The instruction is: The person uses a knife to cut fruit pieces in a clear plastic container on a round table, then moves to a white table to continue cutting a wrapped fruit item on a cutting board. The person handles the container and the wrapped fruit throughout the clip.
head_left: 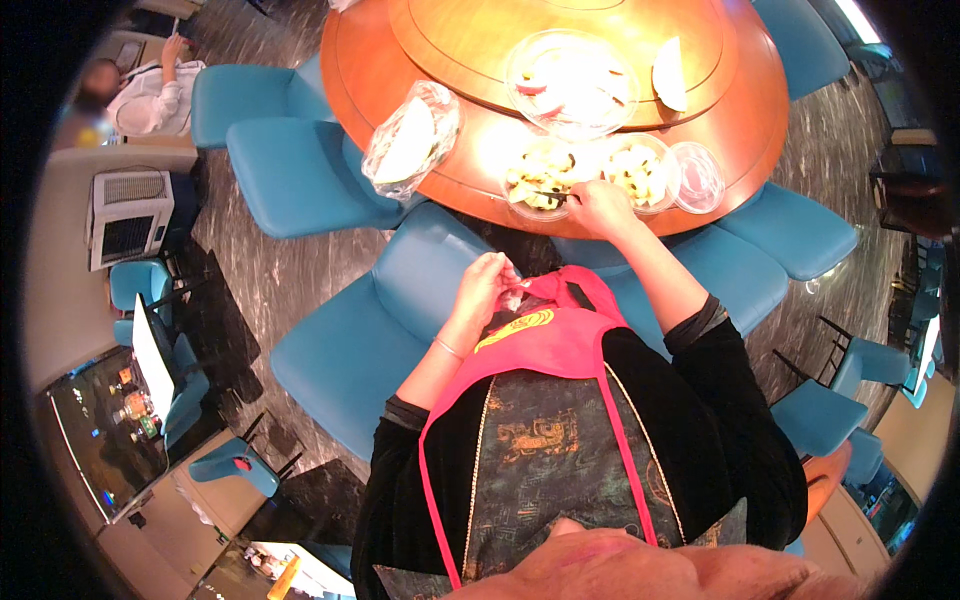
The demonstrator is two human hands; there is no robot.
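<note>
My right hand [600, 210] grips a dark, thin utensil [550, 195] whose far end is in a clear bowl of pale yellow, dark-flecked food [530, 165]. A second bowl of similar food [635, 170] sits beside it, with a clear lid [697, 178] to its right. My left hand [482, 290] is closed in front of my body, at the pink apron [545, 345]; a small pale item at its fingers is too small to name. Behind the bowls is a large clear container [570, 75] with a few reddish pieces, its inside washed out by glare.
A round wooden table [450, 180] with a turntable holds a plastic-wrapped item [410, 140] and a white crescent-shaped object [668, 75]. Blue chairs [340, 360] surround me. A white cooler unit [130, 215] stands left. Another person [150, 95] is at the upper left.
</note>
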